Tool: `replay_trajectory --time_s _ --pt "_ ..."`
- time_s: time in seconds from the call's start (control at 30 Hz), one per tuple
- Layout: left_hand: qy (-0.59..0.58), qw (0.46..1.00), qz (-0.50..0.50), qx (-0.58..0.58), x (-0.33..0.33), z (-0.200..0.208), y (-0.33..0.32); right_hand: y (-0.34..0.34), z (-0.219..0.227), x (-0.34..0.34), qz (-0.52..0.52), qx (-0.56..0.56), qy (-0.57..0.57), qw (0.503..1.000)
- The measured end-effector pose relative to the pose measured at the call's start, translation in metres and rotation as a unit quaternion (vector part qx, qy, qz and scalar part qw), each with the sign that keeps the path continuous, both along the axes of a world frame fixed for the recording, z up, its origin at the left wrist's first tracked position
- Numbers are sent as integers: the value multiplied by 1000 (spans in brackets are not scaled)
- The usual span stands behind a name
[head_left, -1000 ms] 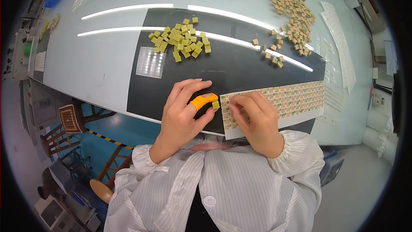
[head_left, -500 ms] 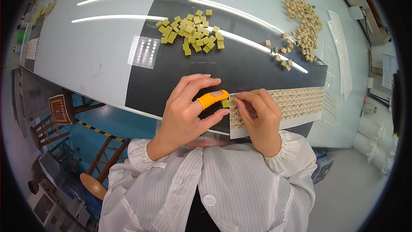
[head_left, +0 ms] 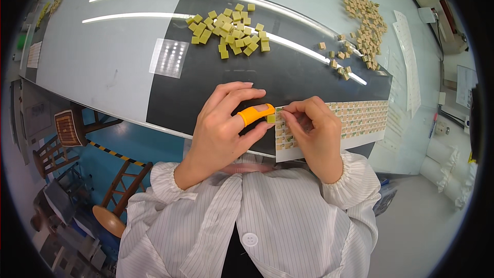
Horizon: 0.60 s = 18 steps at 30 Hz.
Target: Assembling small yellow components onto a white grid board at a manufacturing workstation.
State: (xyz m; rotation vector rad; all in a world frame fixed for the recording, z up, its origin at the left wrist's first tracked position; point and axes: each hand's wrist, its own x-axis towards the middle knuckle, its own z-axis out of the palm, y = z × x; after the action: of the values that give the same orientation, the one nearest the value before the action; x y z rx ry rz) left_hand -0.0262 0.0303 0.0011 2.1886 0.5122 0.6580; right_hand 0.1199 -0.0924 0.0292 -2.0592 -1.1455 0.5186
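My left hand [head_left: 221, 123] wears an orange finger cover [head_left: 252, 115] on its index finger. Between that finger and the thumb it grips a small yellow-green block [head_left: 270, 119] at the left edge of a white sheet [head_left: 287, 154]. The sheet carries rows of small tan and green printed squares [head_left: 355, 118]. My right hand [head_left: 320, 126] rests over the sheet's left part, thumb and index finger pinched together close to the block. What lies in that pinch is too small to make out.
Beyond my hands, a heap of yellow-green blocks [head_left: 226, 28] lies on the black mat [head_left: 206, 77]. Many small tan blocks [head_left: 368, 25] are strewn at the far right. Left of the heap is a translucent gridded sheet [head_left: 169, 58]. Long paper strips [head_left: 407, 67] lie along the right.
My right hand has shifted slightly right and up, its pinch still beside the block. My left hand keeps its hold on the block. The view has tilted a little.
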Motion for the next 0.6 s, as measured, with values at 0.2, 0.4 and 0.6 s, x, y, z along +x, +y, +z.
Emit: replay_trajectory --time_s 0.2,0.4,0.6 --pt "-2 1000 1 15 2 2 1 3 7 5 9 -26 47 999" --pt "-2 1000 7 30 2 3 0 7 26 28 8 -109 258 960" --pt "3 999 9 30 5 2 0 30 33 57 64 -207 454 864"
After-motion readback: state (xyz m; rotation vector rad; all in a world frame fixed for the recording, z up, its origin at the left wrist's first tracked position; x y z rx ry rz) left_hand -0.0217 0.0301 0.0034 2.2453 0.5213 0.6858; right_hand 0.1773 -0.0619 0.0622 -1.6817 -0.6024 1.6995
